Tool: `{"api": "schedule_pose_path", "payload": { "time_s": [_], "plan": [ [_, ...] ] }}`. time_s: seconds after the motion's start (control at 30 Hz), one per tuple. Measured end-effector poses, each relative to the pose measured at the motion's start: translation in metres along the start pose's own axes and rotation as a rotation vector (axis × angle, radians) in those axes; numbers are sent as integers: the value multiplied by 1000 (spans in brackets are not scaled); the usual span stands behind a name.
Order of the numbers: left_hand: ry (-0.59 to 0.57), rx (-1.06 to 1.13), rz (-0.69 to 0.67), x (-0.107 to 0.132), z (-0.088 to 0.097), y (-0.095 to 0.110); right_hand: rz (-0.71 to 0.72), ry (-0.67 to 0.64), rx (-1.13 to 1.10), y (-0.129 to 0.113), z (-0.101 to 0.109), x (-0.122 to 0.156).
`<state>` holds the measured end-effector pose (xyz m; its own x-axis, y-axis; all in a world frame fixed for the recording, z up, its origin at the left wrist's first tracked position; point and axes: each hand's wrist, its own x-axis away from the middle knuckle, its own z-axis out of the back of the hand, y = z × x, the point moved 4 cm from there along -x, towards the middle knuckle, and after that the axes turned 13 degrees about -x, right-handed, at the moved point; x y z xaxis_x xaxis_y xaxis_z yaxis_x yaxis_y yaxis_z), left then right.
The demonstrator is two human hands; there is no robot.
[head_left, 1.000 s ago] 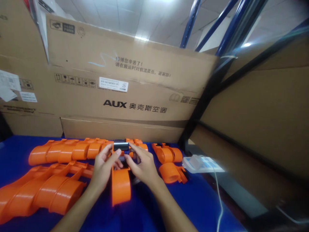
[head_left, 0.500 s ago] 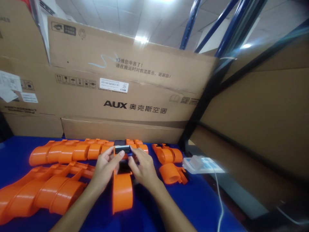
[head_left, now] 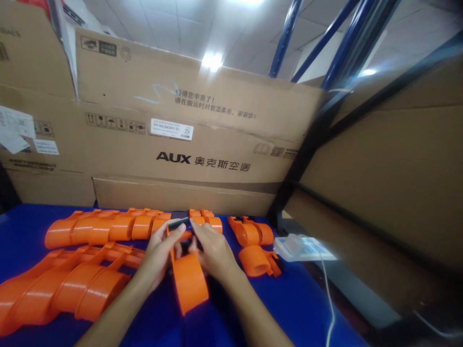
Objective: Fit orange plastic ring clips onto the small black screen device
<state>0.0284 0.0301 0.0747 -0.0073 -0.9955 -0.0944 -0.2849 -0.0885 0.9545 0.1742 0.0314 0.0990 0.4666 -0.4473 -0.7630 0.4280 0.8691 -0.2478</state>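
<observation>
In front of me is an orange tape dispenser (head_left: 191, 282), its wide round body tilted and hanging toward me. My left hand (head_left: 159, 250) grips its far left side, with the thumb on the black strip (head_left: 178, 223) across the top end. My right hand (head_left: 215, 246) is closed at that end's right side, fingers bent against it. A small dark blue bit shows by the right fingertips; whether it is a separate piece I cannot tell. Just beyond the hands lies a dark square object (head_left: 180, 214).
Rows of similar orange dispensers (head_left: 97, 229) lie at the back left, with larger-looking ones (head_left: 72, 284) nearer. More dispensers with black parts (head_left: 253, 260) lie at the right, beside a white power strip (head_left: 304, 248) with a cable. Cardboard (head_left: 202, 188) walls the blue table (head_left: 289, 308).
The dispenser has turned in my hands: its round body swung right and the black strip now slants. My right fingers have shifted lower and closer around its end.
</observation>
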Motion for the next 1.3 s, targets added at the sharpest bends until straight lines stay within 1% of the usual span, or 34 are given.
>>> {"api": "schedule_pose_path", "payload": {
  "time_s": [0.17,0.37,0.47,0.63,0.73,0.87,0.97,1.13,1.2,1.3],
  "plan": [
    [0,-44,3,1,0,-2,8,31,68,-6,-5,1],
    [0,-39,-9,1,1,0,27,41,21,-7,-7,3],
    [-8,-33,-7,1,1,-1,38,52,35,-6,-8,3],
    [-15,-42,-42,2,0,1,45,60,44,-8,-8,3],
    [-6,-45,-34,1,2,0,37,73,41,-6,-5,3],
    [-36,-79,12,-1,4,-3,17,121,33,-1,4,2],
    [-16,-78,0,-1,3,-3,-37,103,-27,0,7,0],
    [23,-105,-54,-1,4,-2,-136,-7,-250,-5,3,-5],
    [26,-122,-56,0,5,-2,-204,-7,-319,-2,5,-6],
    [17,-131,-35,-1,5,-2,-341,47,-347,12,18,-6]
  ]
}}
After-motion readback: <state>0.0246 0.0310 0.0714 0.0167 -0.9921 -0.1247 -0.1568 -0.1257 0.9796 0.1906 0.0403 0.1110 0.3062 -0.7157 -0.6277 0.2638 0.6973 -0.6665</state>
